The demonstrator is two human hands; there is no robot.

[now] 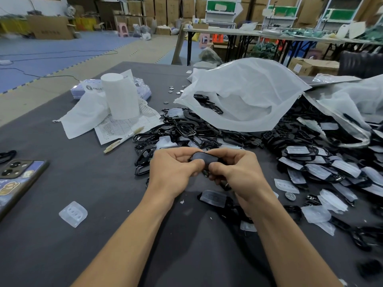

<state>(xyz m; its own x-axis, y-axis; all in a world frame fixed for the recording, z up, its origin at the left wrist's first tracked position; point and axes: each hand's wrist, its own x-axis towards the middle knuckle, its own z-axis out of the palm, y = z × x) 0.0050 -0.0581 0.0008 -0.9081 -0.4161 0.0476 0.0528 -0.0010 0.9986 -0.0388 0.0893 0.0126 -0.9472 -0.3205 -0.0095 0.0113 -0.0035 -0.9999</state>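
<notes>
Gripping one dark plastic piece (204, 158) together — left hand (176, 169) curled, right hand (234, 170) curled, thumbs pressing its top.

Bare table (99, 189) btwn left hand (176, 168) & phone (18, 179): a wide lane, w/ only a clear pad (73, 213) lying in it. Fwd-left is blocked by pen (123, 139), paper sheet (124, 125) & white roll (121, 96). Straight ahead, the black frame pile (186, 129) starts just beyond the held black part (202, 157), w/ the white bag (244, 96) over its far side. Right hand (234, 170) is hemmed in by padded pieces (323, 168), w/ a coin (290, 196) near.
</notes>
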